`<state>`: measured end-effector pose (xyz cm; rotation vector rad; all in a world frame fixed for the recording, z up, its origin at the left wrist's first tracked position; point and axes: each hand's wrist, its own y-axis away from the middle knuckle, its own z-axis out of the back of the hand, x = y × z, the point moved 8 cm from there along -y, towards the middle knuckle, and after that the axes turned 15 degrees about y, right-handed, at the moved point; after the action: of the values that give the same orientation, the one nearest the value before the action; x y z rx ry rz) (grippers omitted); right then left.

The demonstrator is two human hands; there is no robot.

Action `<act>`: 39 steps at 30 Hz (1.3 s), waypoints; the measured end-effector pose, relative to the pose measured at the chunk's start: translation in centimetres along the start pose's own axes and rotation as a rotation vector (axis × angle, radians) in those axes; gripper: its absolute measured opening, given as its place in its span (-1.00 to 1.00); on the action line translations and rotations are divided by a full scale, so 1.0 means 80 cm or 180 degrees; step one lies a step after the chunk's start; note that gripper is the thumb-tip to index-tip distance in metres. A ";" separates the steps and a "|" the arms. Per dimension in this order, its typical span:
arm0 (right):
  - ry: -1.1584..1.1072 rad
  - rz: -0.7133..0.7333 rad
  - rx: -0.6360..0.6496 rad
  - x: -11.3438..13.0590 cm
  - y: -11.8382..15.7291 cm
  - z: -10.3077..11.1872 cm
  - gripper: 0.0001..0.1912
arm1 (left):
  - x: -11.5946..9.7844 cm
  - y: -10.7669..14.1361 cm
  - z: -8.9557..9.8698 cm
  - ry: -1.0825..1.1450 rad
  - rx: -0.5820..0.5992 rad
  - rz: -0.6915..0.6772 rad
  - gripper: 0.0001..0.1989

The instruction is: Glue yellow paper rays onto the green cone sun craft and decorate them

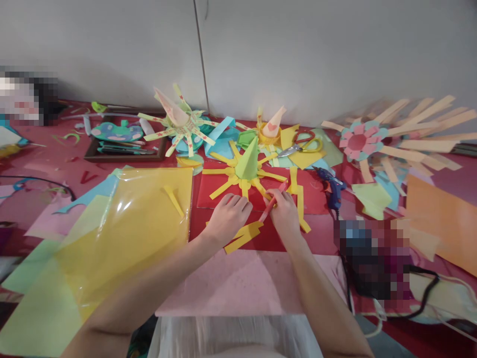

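A green paper cone [247, 164] stands at the middle of a ring of yellow paper strips [220, 188], spread like rays on a red sheet [208, 199]. My right hand [283, 209] is closed around a red pen [273, 202], slanted with its lower end toward the left. Its fingers are beside the ring's lower right strips. My left hand [231, 215] is curled closed just below the ring, by the end of a strip. Whatever it pinches is hidden. Loose yellow strips [244, 238] lie under and between my hands, and more joined yellow strips [300, 199] lie to the right.
A glue gun [332, 189] and scissors [303, 145] lie at the right and back. Other paper cone pieces [179, 117] and a pink paper flower [359, 141] stand behind. A wrapped yellow paper pack [149, 214] covers the left. A pencil tray [126, 155] sits behind it.
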<state>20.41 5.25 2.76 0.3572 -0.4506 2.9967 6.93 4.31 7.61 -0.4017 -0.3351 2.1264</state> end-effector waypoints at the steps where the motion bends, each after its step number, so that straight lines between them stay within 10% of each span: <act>1: -0.0012 -0.0009 -0.0012 0.000 0.000 0.002 -0.80 | 0.002 0.001 -0.001 -0.0004 -0.0012 0.0040 -0.79; 13: -0.2444 -0.0886 -0.0349 0.006 -0.019 0.027 -0.66 | 0.039 0.012 -0.060 0.0380 0.0290 0.0759 -0.62; 21: -0.3061 -0.1025 -0.0163 0.021 -0.048 -0.020 -0.63 | 0.052 0.015 -0.072 0.0733 0.0385 0.0940 -0.61; 29: -0.3054 -0.1159 0.0020 0.007 -0.045 -0.054 -0.77 | 0.050 0.023 -0.063 0.0794 0.0090 0.0756 -0.71; 39: -0.2495 -0.1108 -0.0561 0.011 -0.044 -0.025 -0.78 | 0.047 0.026 -0.062 0.0926 0.0115 0.0638 -0.72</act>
<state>19.51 9.25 2.09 1.4264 -0.6134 2.3539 5.41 6.73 1.74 -0.7399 -0.0909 2.2242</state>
